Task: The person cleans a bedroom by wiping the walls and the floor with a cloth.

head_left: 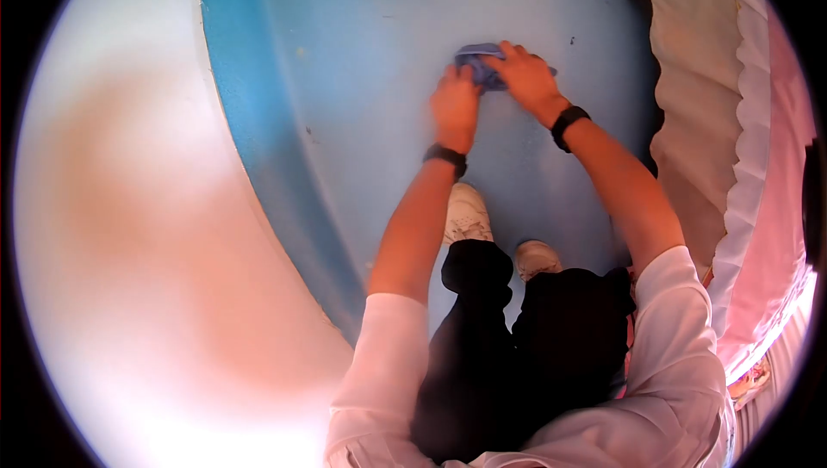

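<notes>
A crumpled blue-purple cloth lies against the light blue floor, ahead of my shoes. My right hand presses on the cloth from its right side, with the fingers over it and bunching it. On the left edge of the cloth is my left hand, its fingers bent and slightly blurred where they grip the fabric. Dark bands circle both wrists.
A pale wall or panel curves along the left, meeting a brighter blue strip. A beige ruffled curtain and pink fabric hang on the right. My white shoes stand on the floor, which has small dark specks.
</notes>
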`<move>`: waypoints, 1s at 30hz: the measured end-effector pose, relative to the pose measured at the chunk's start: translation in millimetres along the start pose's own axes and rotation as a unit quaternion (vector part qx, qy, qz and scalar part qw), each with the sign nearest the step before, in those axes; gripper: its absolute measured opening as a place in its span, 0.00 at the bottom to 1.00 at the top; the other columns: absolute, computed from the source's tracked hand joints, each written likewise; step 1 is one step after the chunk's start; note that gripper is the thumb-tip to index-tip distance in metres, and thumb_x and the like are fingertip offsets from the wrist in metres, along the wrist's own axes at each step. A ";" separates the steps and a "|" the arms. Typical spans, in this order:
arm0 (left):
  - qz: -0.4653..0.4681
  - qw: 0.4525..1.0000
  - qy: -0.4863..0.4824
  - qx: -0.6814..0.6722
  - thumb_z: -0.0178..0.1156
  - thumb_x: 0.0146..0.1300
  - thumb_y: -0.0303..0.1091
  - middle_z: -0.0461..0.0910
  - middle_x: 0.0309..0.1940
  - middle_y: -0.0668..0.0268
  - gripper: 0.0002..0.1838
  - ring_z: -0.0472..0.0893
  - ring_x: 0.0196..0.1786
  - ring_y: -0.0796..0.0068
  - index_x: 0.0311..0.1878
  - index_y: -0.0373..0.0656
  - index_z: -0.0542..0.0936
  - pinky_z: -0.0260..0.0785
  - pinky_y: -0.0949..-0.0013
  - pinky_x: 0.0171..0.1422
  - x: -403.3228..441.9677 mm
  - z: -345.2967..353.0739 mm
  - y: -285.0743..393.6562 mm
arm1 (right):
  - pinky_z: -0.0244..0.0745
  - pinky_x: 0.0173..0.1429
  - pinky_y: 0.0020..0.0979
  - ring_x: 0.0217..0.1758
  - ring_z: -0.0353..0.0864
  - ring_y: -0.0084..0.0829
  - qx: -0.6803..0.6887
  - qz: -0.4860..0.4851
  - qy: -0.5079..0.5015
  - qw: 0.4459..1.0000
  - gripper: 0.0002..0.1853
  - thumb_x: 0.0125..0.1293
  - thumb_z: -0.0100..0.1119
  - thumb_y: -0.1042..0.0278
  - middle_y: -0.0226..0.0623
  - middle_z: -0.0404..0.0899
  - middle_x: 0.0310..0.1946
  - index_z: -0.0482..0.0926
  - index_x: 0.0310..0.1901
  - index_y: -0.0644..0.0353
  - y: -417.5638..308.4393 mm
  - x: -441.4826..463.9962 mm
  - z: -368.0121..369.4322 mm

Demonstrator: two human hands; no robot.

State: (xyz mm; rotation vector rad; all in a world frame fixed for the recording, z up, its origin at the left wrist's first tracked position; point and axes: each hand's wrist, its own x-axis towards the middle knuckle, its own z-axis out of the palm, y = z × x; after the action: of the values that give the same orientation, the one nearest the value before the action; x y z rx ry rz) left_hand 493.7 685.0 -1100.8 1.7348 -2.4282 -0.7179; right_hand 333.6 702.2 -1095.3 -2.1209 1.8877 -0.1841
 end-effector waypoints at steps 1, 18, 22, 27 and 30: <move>0.013 1.000 -0.006 -0.002 0.68 0.56 0.37 0.76 0.42 0.59 0.16 0.81 0.42 0.55 0.45 0.45 0.76 0.75 0.54 0.41 2.1 8.5 13.5 | 0.79 0.46 0.39 0.47 0.78 0.41 0.013 0.021 -0.003 1.000 0.19 0.58 0.60 0.71 0.36 0.73 0.48 0.78 0.52 0.44 12.0 -11.7 -4.1; 0.132 0.978 -0.160 -0.005 0.56 0.60 0.30 0.75 0.39 0.60 0.06 0.82 0.40 0.58 0.40 0.47 0.78 0.77 0.58 0.38 -126.6 54.2 44.7 | 0.79 0.46 0.44 0.45 0.79 0.50 0.156 0.202 -0.110 0.961 0.30 0.55 0.68 0.70 0.45 0.70 0.52 0.71 0.62 0.48 -25.1 -214.3 14.5; 0.050 0.993 -0.103 0.000 0.58 0.58 0.30 0.75 0.39 0.58 0.07 0.82 0.41 0.56 0.41 0.46 0.77 0.77 0.56 0.39 -98.4 25.6 8.9 | 0.79 0.44 0.43 0.43 0.80 0.50 0.186 0.136 -0.044 0.972 0.29 0.56 0.67 0.71 0.44 0.71 0.50 0.72 0.61 0.50 -45.7 -141.0 7.4; -0.089 0.995 -0.041 0.003 0.66 0.55 0.33 0.75 0.41 0.58 0.13 0.80 0.43 0.51 0.44 0.47 0.77 0.75 0.52 0.43 -67.6 -20.2 -58.3 | 0.79 0.43 0.41 0.41 0.80 0.48 0.191 0.056 -0.031 0.980 0.28 0.56 0.67 0.70 0.42 0.72 0.48 0.73 0.60 0.49 -90.4 -44.2 27.8; -0.151 0.988 -0.012 -0.001 0.65 0.56 0.34 0.76 0.41 0.58 0.14 0.80 0.43 0.50 0.46 0.48 0.77 0.75 0.52 0.42 -72.2 -47.0 -98.5 | 0.80 0.43 0.41 0.40 0.81 0.46 0.184 0.005 -0.045 0.982 0.28 0.56 0.67 0.69 0.41 0.72 0.47 0.73 0.60 0.48 -126.9 -6.0 46.3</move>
State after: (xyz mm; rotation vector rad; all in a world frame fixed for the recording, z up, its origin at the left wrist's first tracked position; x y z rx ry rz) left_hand 621.0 710.3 -1084.5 2.1324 -2.2001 -0.7702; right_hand 466.5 726.4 -1100.3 -1.8393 1.6628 -0.3941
